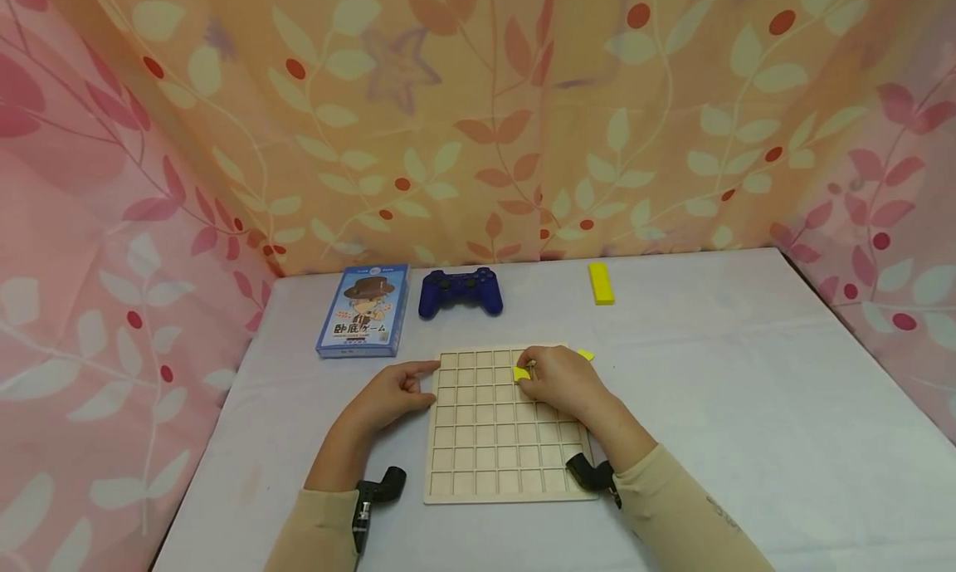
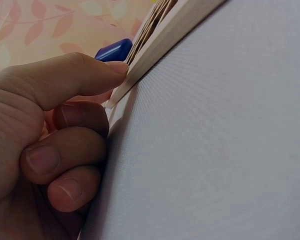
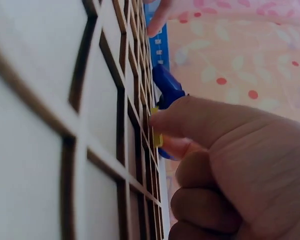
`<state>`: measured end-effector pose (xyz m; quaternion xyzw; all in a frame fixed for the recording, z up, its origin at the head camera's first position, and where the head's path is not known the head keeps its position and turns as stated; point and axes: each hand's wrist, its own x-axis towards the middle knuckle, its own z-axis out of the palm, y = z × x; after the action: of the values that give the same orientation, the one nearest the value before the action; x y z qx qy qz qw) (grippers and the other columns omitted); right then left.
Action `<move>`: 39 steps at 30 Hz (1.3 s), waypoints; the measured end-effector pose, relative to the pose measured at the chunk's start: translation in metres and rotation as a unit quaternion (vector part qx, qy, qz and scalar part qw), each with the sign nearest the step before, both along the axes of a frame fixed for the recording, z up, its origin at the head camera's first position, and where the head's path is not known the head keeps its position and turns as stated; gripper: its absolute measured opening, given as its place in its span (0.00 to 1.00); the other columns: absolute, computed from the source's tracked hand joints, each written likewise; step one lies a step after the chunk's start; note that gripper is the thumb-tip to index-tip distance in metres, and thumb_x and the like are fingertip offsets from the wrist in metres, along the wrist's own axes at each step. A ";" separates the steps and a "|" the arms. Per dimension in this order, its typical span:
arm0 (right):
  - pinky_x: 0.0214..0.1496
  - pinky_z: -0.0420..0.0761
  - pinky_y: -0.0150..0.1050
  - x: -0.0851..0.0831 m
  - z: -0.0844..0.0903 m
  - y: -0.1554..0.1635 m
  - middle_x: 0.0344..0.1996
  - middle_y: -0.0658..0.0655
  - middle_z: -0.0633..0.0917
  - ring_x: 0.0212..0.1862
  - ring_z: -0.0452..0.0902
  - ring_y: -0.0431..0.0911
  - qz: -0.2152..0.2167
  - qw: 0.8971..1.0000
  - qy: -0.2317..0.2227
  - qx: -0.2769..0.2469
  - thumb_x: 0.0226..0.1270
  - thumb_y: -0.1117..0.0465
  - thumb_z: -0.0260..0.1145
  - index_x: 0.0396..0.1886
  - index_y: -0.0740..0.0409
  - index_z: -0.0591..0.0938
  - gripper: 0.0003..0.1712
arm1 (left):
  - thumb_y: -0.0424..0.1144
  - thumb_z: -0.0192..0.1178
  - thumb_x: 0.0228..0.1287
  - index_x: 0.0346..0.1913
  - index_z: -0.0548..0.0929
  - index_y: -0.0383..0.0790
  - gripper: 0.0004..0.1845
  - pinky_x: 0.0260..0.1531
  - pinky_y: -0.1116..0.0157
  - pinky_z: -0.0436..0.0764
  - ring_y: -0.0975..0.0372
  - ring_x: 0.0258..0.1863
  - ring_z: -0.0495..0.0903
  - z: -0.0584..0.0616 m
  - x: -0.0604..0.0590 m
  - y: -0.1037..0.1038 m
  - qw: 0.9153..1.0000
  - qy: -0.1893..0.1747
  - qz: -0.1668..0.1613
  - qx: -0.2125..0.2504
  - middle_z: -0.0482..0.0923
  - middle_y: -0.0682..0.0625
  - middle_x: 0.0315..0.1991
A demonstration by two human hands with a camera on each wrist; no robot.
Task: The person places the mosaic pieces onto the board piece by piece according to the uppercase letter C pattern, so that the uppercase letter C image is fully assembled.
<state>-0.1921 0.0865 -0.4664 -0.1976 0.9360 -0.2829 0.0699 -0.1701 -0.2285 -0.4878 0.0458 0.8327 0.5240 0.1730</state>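
Note:
A pale wooden grid board (image 1: 485, 439) lies flat on the table in front of me. My right hand (image 1: 556, 379) rests over its far right part and pinches a small yellow piece (image 1: 520, 374) against the grid; the piece (image 3: 157, 139) shows at my fingertips in the right wrist view. Another bit of yellow (image 1: 586, 354) peeks out beyond that hand. My left hand (image 1: 396, 389) touches the board's far left corner, forefinger and thumb at the edge (image 2: 127, 80), the other fingers curled under.
At the back of the white table (image 1: 732, 406) lie a blue game controller (image 1: 460, 293), a blue card-game box (image 1: 363, 310) and a yellow bar (image 1: 601, 283). Patterned curtains wall in the left, back and right sides.

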 end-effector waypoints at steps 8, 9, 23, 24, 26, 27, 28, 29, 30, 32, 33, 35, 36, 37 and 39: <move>0.26 0.70 0.39 0.001 -0.001 0.000 0.14 0.45 0.74 0.20 0.67 0.41 -0.012 1.000 0.001 0.002 0.62 0.55 0.74 0.46 0.56 0.87 0.14 | 0.34 0.72 0.62 0.70 0.78 0.41 0.32 0.18 0.68 0.62 0.63 0.17 0.62 0.000 -0.001 0.001 1.000 -0.004 0.004 0.002 0.70 0.52 0.19; 0.27 0.71 0.39 0.001 -0.001 0.000 0.15 0.45 0.75 0.20 0.67 0.41 -0.014 1.000 0.003 0.004 0.63 0.55 0.74 0.46 0.55 0.87 0.14 | 0.34 0.72 0.62 0.70 0.78 0.41 0.32 0.18 0.68 0.62 0.62 0.17 0.62 0.000 0.000 0.001 1.000 -0.005 0.005 0.001 0.70 0.52 0.19; 0.33 0.76 0.42 0.003 0.006 0.001 0.25 0.46 0.85 0.29 0.74 0.43 -0.023 0.999 0.031 0.026 0.63 0.53 0.76 0.45 0.50 0.91 0.13 | 0.34 0.72 0.62 0.70 0.78 0.41 0.32 0.19 0.68 0.62 0.63 0.17 0.63 0.001 0.000 0.003 1.000 0.001 0.002 -0.004 0.69 0.53 0.19; 0.35 0.77 0.42 0.004 0.008 0.002 0.27 0.46 0.86 0.31 0.75 0.43 -0.026 0.999 0.032 0.025 0.63 0.52 0.76 0.45 0.49 0.91 0.13 | 0.34 0.72 0.62 0.70 0.78 0.41 0.31 0.19 0.68 0.62 0.63 0.17 0.63 0.001 0.000 0.003 1.000 0.002 0.002 -0.004 0.69 0.53 0.19; 0.36 0.77 0.43 0.005 0.012 0.003 0.29 0.46 0.87 0.32 0.76 0.43 -0.031 0.999 0.030 0.020 0.63 0.51 0.75 0.47 0.50 0.91 0.14 | 0.34 0.72 0.62 0.70 0.78 0.41 0.31 0.19 0.68 0.62 0.63 0.17 0.63 0.001 0.000 0.003 1.000 0.003 0.003 -0.005 0.69 0.53 0.19; 0.35 0.77 0.43 0.005 0.014 0.004 0.27 0.46 0.86 0.31 0.76 0.43 -0.033 0.999 0.028 0.017 0.64 0.51 0.75 0.48 0.50 0.91 0.15 | 0.34 0.72 0.62 0.70 0.78 0.41 0.31 0.19 0.68 0.62 0.63 0.17 0.63 0.001 0.000 0.003 1.000 0.002 0.003 -0.005 0.69 0.53 0.19; 0.32 0.75 0.42 0.005 0.017 0.004 0.24 0.46 0.85 0.29 0.75 0.43 -0.033 0.999 0.026 0.015 0.65 0.50 0.74 0.49 0.51 0.90 0.16 | 0.34 0.72 0.62 0.70 0.78 0.41 0.31 0.19 0.68 0.62 0.63 0.17 0.63 0.001 0.000 0.003 1.000 0.002 0.004 -0.005 0.69 0.53 0.19; 0.30 0.73 0.41 0.005 0.020 0.005 0.20 0.46 0.82 0.28 0.74 0.43 -0.032 0.999 0.024 0.011 0.65 0.50 0.74 0.50 0.51 0.90 0.17 | 0.34 0.72 0.62 0.70 0.78 0.41 0.31 0.19 0.68 0.62 0.63 0.17 0.63 0.001 0.000 0.003 1.000 0.001 0.005 -0.005 0.69 0.53 0.19; 0.28 0.71 0.40 0.006 0.023 0.007 0.18 0.46 0.79 0.25 0.72 0.43 -0.031 0.999 0.022 0.006 0.66 0.50 0.74 0.51 0.52 0.90 0.17 | 0.34 0.72 0.62 0.70 0.78 0.41 0.31 0.19 0.68 0.62 0.63 0.17 0.63 0.001 0.000 0.002 1.000 0.000 0.005 -0.005 0.69 0.53 0.19; 0.25 0.66 0.39 0.006 0.030 0.009 0.14 0.46 0.73 0.21 0.67 0.43 -0.028 0.999 0.023 -0.004 0.67 0.49 0.73 0.52 0.53 0.89 0.19 | 0.34 0.72 0.62 0.70 0.78 0.41 0.31 0.19 0.67 0.63 0.62 0.17 0.63 0.001 0.000 0.002 1.000 -0.002 0.006 -0.004 0.69 0.52 0.19; 0.24 0.65 0.39 0.007 0.034 0.010 0.14 0.47 0.71 0.20 0.66 0.43 -0.029 0.999 0.023 -0.008 0.67 0.48 0.73 0.53 0.54 0.89 0.20 | 0.34 0.72 0.62 0.70 0.78 0.41 0.31 0.19 0.67 0.63 0.62 0.17 0.63 0.001 0.000 0.002 1.000 -0.002 0.007 -0.004 0.69 0.52 0.19; 0.24 0.64 0.38 0.008 0.042 0.013 0.14 0.46 0.70 0.20 0.64 0.42 -0.030 0.999 0.030 -0.018 0.68 0.47 0.72 0.53 0.54 0.89 0.21 | 0.33 0.71 0.63 0.70 0.78 0.41 0.31 0.19 0.67 0.63 0.62 0.17 0.63 0.001 0.000 0.002 1.000 -0.001 0.007 -0.004 0.69 0.52 0.19; 0.24 0.64 0.38 0.009 0.046 0.014 0.15 0.46 0.70 0.20 0.64 0.42 -0.032 0.999 0.032 -0.022 0.69 0.47 0.72 0.53 0.54 0.89 0.21 | 0.33 0.71 0.63 0.70 0.78 0.41 0.31 0.19 0.67 0.63 0.62 0.17 0.63 0.001 0.001 0.002 1.000 -0.001 0.007 -0.005 0.69 0.52 0.19; 0.25 0.64 0.38 0.010 0.050 0.016 0.15 0.46 0.70 0.20 0.63 0.42 -0.035 0.999 0.033 -0.026 0.69 0.46 0.71 0.54 0.53 0.89 0.21 | 0.33 0.71 0.63 0.70 0.78 0.40 0.31 0.19 0.68 0.63 0.63 0.17 0.63 0.001 0.001 0.002 1.000 0.000 0.007 -0.006 0.69 0.52 0.19; 0.25 0.64 0.39 0.013 0.057 0.019 0.15 0.47 0.70 0.20 0.63 0.42 -0.041 0.998 0.033 -0.037 0.69 0.45 0.71 0.54 0.52 0.88 0.21 | 0.33 0.71 0.63 0.70 0.78 0.40 0.31 0.19 0.68 0.62 0.62 0.17 0.63 0.001 0.001 0.002 1.000 0.000 0.008 -0.007 0.69 0.52 0.19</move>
<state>-0.1795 0.1059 -0.4091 -0.1703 0.9340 -0.3133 0.0200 -0.1690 -0.2269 -0.4870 0.0381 0.8366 0.5195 0.1695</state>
